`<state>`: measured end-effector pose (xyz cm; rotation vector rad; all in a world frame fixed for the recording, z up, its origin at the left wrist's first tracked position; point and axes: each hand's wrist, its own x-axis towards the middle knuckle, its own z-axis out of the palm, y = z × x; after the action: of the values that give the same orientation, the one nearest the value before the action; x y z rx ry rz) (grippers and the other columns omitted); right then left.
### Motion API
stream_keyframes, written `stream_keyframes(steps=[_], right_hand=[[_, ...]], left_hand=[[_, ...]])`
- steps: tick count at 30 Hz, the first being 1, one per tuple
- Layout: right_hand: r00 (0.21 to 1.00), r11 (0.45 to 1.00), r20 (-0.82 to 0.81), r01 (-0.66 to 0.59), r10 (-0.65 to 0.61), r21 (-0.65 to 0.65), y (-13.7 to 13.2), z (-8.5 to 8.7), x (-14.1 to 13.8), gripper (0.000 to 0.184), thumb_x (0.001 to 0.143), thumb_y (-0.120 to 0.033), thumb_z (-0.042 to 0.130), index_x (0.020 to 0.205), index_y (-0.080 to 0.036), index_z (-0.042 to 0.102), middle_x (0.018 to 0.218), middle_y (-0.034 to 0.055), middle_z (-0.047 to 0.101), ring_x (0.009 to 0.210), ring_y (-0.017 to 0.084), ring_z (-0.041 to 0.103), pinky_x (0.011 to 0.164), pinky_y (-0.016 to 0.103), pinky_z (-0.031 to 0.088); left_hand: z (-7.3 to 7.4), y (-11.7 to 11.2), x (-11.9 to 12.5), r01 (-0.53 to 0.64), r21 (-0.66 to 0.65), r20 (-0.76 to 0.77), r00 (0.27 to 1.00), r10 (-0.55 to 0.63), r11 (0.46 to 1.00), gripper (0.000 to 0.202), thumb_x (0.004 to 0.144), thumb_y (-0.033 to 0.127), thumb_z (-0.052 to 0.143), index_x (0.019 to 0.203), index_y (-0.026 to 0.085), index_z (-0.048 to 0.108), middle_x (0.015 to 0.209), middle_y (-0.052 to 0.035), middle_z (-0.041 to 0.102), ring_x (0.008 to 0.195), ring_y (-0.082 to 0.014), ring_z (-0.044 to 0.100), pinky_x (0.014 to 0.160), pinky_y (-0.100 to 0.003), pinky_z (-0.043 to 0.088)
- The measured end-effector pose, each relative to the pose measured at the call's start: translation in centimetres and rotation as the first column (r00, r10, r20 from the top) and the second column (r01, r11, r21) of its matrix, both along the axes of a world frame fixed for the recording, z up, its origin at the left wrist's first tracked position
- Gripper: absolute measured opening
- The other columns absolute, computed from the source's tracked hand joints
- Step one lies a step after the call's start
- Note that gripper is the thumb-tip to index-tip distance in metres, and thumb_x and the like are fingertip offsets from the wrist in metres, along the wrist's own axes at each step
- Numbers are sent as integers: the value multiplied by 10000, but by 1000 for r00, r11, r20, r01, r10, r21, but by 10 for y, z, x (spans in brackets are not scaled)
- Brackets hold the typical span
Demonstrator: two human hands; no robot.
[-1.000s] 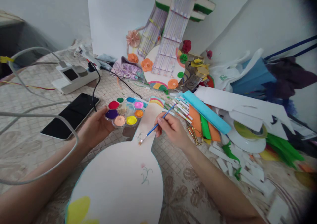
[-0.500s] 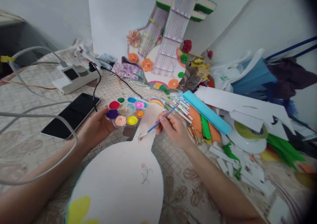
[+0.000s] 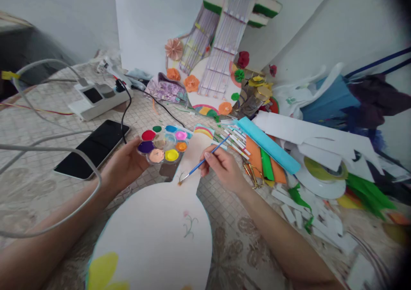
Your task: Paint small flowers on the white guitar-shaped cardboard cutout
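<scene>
Head view: left hand [image 3: 126, 164] cupped under paint palette [image 3: 163, 143], gripping its edge. Right hand [image 3: 223, 167] pinches blue paintbrush [image 3: 204, 160], bristle tip touching white guitar-shaped cutout [image 3: 157, 234] at neck. Phone [image 3: 93, 149] left of palette; scissors [image 3: 252, 173] just beside right hand.

No lettering, brand or number can be read anywhere in this craft corner: a green mark on the white plastic bag [image 3: 293, 97] is too small to make out, the phone [image 3: 93, 149] lies with a dark screen, and the paint palette [image 3: 163, 144] shows only its wells of colour.
</scene>
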<state>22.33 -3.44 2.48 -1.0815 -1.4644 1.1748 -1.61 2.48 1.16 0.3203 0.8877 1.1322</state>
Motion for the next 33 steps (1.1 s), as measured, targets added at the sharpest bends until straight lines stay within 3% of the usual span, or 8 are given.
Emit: stream_keyframes(steps=[4, 10, 12, 17, 19, 24, 26, 33], right_hand=[[977, 972, -22, 213, -212, 97, 6, 1, 6, 261, 939, -440, 546, 858, -192, 565, 667, -19, 639, 530, 101, 626, 524, 231, 543], [985, 981, -64, -167, 161, -101, -6, 0, -2, 277, 943, -432, 540, 847, -177, 589, 659, -19, 638, 504, 94, 638, 487, 214, 538], [980, 975, -34, -198, 196, -103, -6, -2, -2, 275, 946, -429, 537, 852, -176, 592, 676, -17, 638, 514, 88, 639, 496, 210, 545], [988, 986, 37, 148, -151, 83, 5, 0, 13, 245, 949, -405, 541, 858, -181, 578, 667, -23, 631, 525, 84, 625, 519, 208, 536], [981, 977, 20, 188, -191, 102, 6, 3, 14, 241, 955, -396, 535, 853, -181, 575, 663, -23, 632, 518, 86, 623, 510, 209, 529], [993, 993, -21, -115, 114, -32, -7, 5, 1, 271, 946, -412, 542, 823, -174, 581, 658, -21, 624, 495, 87, 625, 482, 209, 527], [990, 989, 3, -142, 142, -43, -8, 4, 0, 283, 942, -427, 543, 824, -173, 585, 676, -16, 626, 510, 87, 630, 493, 210, 535], [976, 972, 50, 205, -212, 113, 2, 6, 16, 228, 957, -388, 535, 855, -189, 582, 656, -26, 636, 523, 89, 630, 510, 207, 526]], left_hand=[[-1, 0, 0, 8, 7, 1, 1000, -8, 1000, 338, 988, 163, 337, 876, 114, 653, 788, -72, 761, 692, -172, 731, 640, -284, 611], [1, 1, 1, -6, -10, 2, 1000, 6, 1000, 360, 992, 162, 318, 869, 109, 652, 749, -62, 751, 660, -166, 724, 646, -297, 616], [1, 1, 1, -1, -17, 4, 1000, 1, 1000, 372, 996, 170, 310, 864, 110, 653, 728, -60, 747, 641, -163, 720, 640, -289, 612], [1, 2, 0, 11, -1, 14, 1000, -11, 1000, 376, 996, 170, 314, 866, 118, 662, 743, -62, 755, 651, -169, 726, 614, -273, 605], [0, 2, 0, 14, 6, 22, 1000, -14, 1000, 372, 995, 170, 321, 859, 123, 664, 742, -56, 755, 645, -164, 724, 614, -267, 603], [-2, 1, -1, 17, 11, 3, 1000, -17, 1000, 348, 993, 183, 338, 908, 113, 668, 791, -69, 760, 702, -170, 732, 650, -273, 606], [-2, 0, -1, 4, 6, -7, 1000, -4, 1000, 346, 993, 183, 338, 928, 109, 669, 807, -69, 761, 731, -173, 734, 655, -277, 608], [1, 0, 0, -2, 1, -19, 1000, 2, 1000, 349, 994, 168, 332, 892, 119, 662, 785, -55, 760, 707, -169, 729, 632, -282, 606]])
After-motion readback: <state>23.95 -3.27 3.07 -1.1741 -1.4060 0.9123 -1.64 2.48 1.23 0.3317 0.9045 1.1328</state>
